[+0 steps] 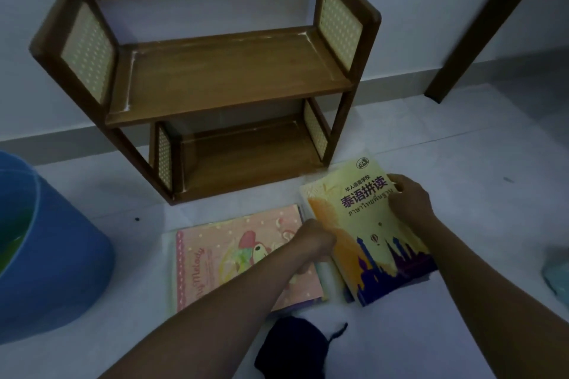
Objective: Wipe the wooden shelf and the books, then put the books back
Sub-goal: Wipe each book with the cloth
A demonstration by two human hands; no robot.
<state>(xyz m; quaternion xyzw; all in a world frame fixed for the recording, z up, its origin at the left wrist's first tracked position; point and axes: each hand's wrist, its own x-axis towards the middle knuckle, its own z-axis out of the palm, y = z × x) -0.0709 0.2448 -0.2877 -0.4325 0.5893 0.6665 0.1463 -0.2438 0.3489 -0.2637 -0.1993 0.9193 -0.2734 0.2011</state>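
Note:
A small two-tier wooden shelf [228, 71] with woven side panels stands bare against the wall on the pale floor. In front of it lies a yellow book [354, 209] with a purple skyline on its cover, atop another book. My left hand [314, 240] grips its left edge. My right hand [409, 197] holds its right edge, fingers curled over it. A pink cartoon-cover book [231, 252] lies flat to the left, partly under my left forearm.
A blue bucket [46, 255] with greenish water stands at the left. A dark cloth [292, 348] lies on the floor near me. A dark wooden furniture leg [480, 28] slants at the upper right. Something pale teal [557, 280] shows at the right edge.

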